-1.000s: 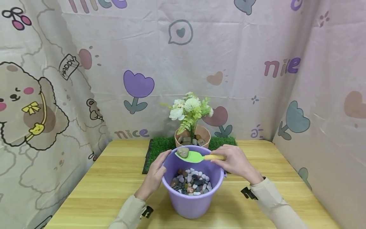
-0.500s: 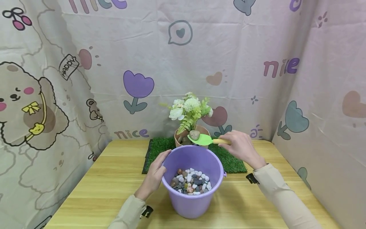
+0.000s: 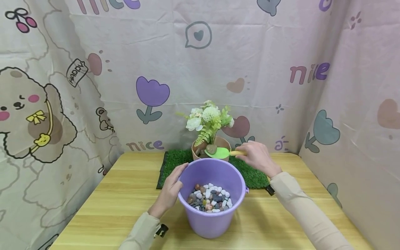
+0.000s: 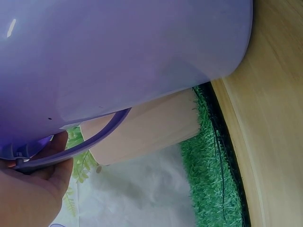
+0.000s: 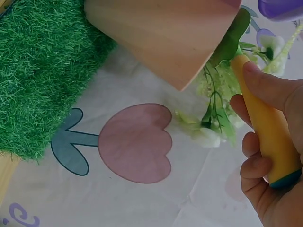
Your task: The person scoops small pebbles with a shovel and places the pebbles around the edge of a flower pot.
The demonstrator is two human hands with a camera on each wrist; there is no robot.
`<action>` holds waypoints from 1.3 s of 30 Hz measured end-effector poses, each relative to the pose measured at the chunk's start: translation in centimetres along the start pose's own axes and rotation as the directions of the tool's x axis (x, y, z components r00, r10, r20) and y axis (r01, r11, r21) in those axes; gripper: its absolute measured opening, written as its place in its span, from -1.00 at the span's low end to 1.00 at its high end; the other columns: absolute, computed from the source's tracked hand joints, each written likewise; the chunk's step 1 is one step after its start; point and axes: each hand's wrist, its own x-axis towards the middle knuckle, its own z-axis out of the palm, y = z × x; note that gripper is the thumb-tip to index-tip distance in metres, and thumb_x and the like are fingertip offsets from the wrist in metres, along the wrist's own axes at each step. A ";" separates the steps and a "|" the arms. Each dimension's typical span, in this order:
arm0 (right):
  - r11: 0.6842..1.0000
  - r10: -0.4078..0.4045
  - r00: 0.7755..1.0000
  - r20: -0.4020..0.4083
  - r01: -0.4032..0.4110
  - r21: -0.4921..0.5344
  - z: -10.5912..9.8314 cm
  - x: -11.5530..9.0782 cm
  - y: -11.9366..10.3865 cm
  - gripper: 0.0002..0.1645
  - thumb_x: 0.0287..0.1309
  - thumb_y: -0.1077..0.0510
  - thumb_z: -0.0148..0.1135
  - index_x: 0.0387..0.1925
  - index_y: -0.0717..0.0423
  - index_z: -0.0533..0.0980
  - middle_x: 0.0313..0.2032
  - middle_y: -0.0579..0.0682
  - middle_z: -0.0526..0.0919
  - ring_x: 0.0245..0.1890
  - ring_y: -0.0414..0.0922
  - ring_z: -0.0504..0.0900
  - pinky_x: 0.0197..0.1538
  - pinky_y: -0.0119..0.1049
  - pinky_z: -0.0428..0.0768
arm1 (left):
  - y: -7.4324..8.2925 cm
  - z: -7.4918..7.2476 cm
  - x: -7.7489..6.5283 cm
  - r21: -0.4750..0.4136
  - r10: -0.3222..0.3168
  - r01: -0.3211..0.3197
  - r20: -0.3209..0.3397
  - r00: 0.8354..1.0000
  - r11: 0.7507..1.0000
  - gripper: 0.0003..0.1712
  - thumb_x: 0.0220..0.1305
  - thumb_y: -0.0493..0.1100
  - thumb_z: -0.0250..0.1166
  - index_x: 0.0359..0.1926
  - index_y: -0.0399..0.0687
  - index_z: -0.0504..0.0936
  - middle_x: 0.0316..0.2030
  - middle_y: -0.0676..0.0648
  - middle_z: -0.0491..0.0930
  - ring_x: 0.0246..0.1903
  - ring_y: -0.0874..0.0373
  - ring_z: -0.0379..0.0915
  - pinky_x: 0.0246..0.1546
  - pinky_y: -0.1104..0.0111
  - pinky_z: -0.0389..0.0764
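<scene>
My left hand (image 3: pixel 168 192) grips the left rim of a purple bucket (image 3: pixel 210 225), beside its folded-down handle (image 4: pixel 99 135) in the left wrist view. Mixed pebbles (image 3: pixel 215 199) lie at the bottom of the bucket. With my right hand (image 3: pixel 257 158) I hold the yellow handle of a small green garden trowel (image 3: pixel 222 153). A brown stone (image 3: pixel 211 149) sits at the tip of its blade, at the mouth of a peach flowerpot (image 5: pixel 165 33) behind the bucket. White flowers with green leaves (image 3: pixel 209 116) stand in the pot among larger stones. The bucket hides the pot's lower part.
A green artificial grass mat (image 3: pixel 175 163) lies under the pot at the back of the wooden table (image 3: pixel 125 205). Printed cloth (image 3: pixel 187 69) hangs behind the table and at both sides.
My right hand has carried the trowel and stone from above the bucket back to the flowerpot, then lowered them slightly into its mouth. The left hand and bucket stay put.
</scene>
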 end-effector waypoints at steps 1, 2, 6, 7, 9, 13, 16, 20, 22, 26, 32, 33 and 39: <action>1.000 -0.005 1.000 0.001 0.005 -0.002 0.1 0.1 0.0 -0.67 -0.02 -0.01 0.48 -0.15 -0.07 0.74 -0.28 -0.12 0.76 -0.41 -0.19 0.58 -0.44 -0.35 0.49 | 0.0 0.0 0.0 -0.001 0.002 -0.002 -0.001 1.000 1.000 -0.24 0.16 -0.42 -0.09 0.44 -0.10 0.29 0.35 -0.14 0.36 0.28 -0.04 0.36 0.26 -0.01 0.42; 1.000 -0.009 1.000 0.003 0.009 -0.002 0.2 0.1 0.0 -0.67 -0.02 -0.01 0.48 -0.15 -0.08 0.74 -0.27 -0.12 0.76 -0.40 -0.19 0.59 -0.43 -0.34 0.50 | 0.0 0.0 0.0 0.001 0.006 -0.006 -0.003 1.000 1.000 -0.25 0.15 -0.42 -0.09 0.43 -0.11 0.29 0.35 -0.14 0.37 0.28 -0.04 0.37 0.26 -0.01 0.42; 1.000 -0.016 1.000 0.011 0.016 0.000 0.5 0.3 -0.1 -0.69 -0.01 -0.01 0.48 -0.17 -0.09 0.74 -0.28 -0.12 0.76 -0.39 -0.17 0.61 -0.42 -0.32 0.52 | 0.1 -0.1 0.1 0.003 0.015 -0.015 -0.007 1.000 1.000 -0.25 0.14 -0.42 -0.08 0.43 -0.14 0.30 0.34 -0.15 0.38 0.27 -0.05 0.37 0.26 -0.02 0.41; 1.000 -0.019 1.000 0.012 0.019 0.001 0.5 0.4 -0.1 -0.70 -0.01 -0.01 0.48 -0.17 -0.09 0.74 -0.29 -0.13 0.76 -0.39 -0.18 0.60 -0.42 -0.32 0.52 | 0.2 -0.1 0.1 0.003 0.016 -0.016 -0.008 1.000 1.000 -0.25 0.14 -0.42 -0.08 0.42 -0.15 0.30 0.34 -0.15 0.38 0.27 -0.05 0.37 0.26 -0.02 0.41; 1.000 -0.027 0.999 0.020 0.027 -0.001 0.6 0.6 0.0 -0.71 0.00 -0.02 0.47 -0.18 -0.10 0.74 -0.30 -0.15 0.75 -0.40 -0.19 0.59 -0.42 -0.32 0.51 | 0.2 -0.1 0.1 0.002 0.012 -0.012 -0.007 1.000 1.000 -0.24 0.14 -0.42 -0.08 0.43 -0.14 0.30 0.34 -0.15 0.38 0.27 -0.05 0.37 0.26 -0.02 0.41; 0.999 -0.049 0.997 0.064 0.049 -0.007 0.6 1.2 0.0 -0.72 0.02 -0.05 0.45 -0.18 -0.12 0.74 -0.33 -0.17 0.73 -0.43 -0.21 0.56 -0.43 -0.33 0.50 | 0.1 0.0 0.0 0.003 0.003 -0.003 -0.004 1.000 1.000 -0.23 0.13 -0.43 -0.09 0.43 -0.13 0.29 0.35 -0.17 0.37 0.27 -0.06 0.37 0.26 -0.03 0.42; 0.997 -0.075 0.992 0.104 0.077 -0.015 0.5 2.0 -0.1 -0.74 0.02 -0.05 0.45 -0.20 -0.14 0.75 -0.35 -0.20 0.72 -0.41 -0.21 0.56 -0.41 -0.30 0.51 | 0.2 0.0 0.0 0.001 -0.004 0.004 -0.003 1.000 1.000 -0.23 0.13 -0.42 -0.09 0.43 -0.12 0.29 0.35 -0.16 0.36 0.28 -0.06 0.37 0.25 -0.04 0.43; 0.992 -0.115 0.984 0.138 0.122 -0.038 0.3 3.3 -0.5 -0.88 0.02 -0.07 0.45 -0.36 -0.20 0.73 -0.47 -0.26 0.65 -0.41 -0.19 0.52 -0.44 -0.27 0.47 | 0.2 0.1 -0.1 -0.001 -0.006 0.006 -0.006 1.000 1.000 -0.23 0.13 -0.42 -0.09 0.43 -0.12 0.29 0.35 -0.15 0.36 0.27 -0.06 0.38 0.23 -0.03 0.45; 0.989 -0.128 0.981 0.143 0.138 -0.062 0.1 3.8 -0.8 -0.90 0.02 -0.08 0.45 -0.48 -0.21 0.71 -0.54 -0.26 0.59 -0.44 -0.17 0.49 -0.48 -0.24 0.45 | 0.2 0.1 -0.1 -0.002 -0.004 0.004 -0.006 1.000 1.000 -0.23 0.13 -0.42 -0.09 0.43 -0.12 0.29 0.35 -0.16 0.36 0.27 -0.06 0.38 0.23 -0.03 0.45; 0.981 -0.136 0.981 0.137 0.152 -0.118 -0.4 4.5 -1.4 -0.87 -0.05 -0.08 0.49 -0.55 -0.21 0.69 -0.57 -0.20 0.59 -0.47 -0.12 0.50 -0.52 -0.17 0.48 | 0.2 0.1 0.0 -0.007 -0.003 0.003 -0.004 1.000 1.000 -0.22 0.13 -0.42 -0.10 0.44 -0.09 0.29 0.36 -0.17 0.36 0.27 -0.06 0.38 0.22 -0.02 0.46; 0.981 -0.088 0.977 0.193 0.118 -0.152 -1.1 4.6 -1.3 -0.91 -0.06 -0.04 0.50 -0.49 -0.18 0.72 -0.55 -0.16 0.63 -0.47 -0.09 0.53 -0.49 -0.11 0.53 | 0.1 0.1 -0.1 -0.010 -0.006 0.006 -0.002 1.000 1.000 -0.22 0.12 -0.42 -0.09 0.44 -0.08 0.29 0.35 -0.16 0.36 0.26 -0.06 0.38 0.22 -0.03 0.46; 0.982 -0.075 0.977 0.200 0.107 -0.156 -1.2 4.6 -1.2 -0.91 -0.06 -0.03 0.50 -0.47 -0.19 0.73 -0.55 -0.16 0.63 -0.47 -0.09 0.54 -0.49 -0.11 0.53 | 0.1 0.1 -0.1 -0.010 -0.004 0.004 -0.002 1.000 1.000 -0.22 0.12 -0.42 -0.09 0.44 -0.08 0.29 0.35 -0.17 0.36 0.26 -0.06 0.38 0.22 -0.03 0.46; 0.989 -0.001 0.979 0.204 0.030 -0.142 -2.1 4.3 -0.3 -0.91 -0.06 0.01 0.49 -0.41 -0.22 0.75 -0.56 -0.17 0.59 -0.53 -0.13 0.49 -0.52 -0.14 0.48 | 0.1 0.1 -0.1 -0.009 -0.002 0.002 -0.008 1.000 1.000 -0.22 0.11 -0.42 -0.09 0.43 -0.10 0.29 0.35 -0.16 0.37 0.25 -0.06 0.40 0.21 -0.04 0.46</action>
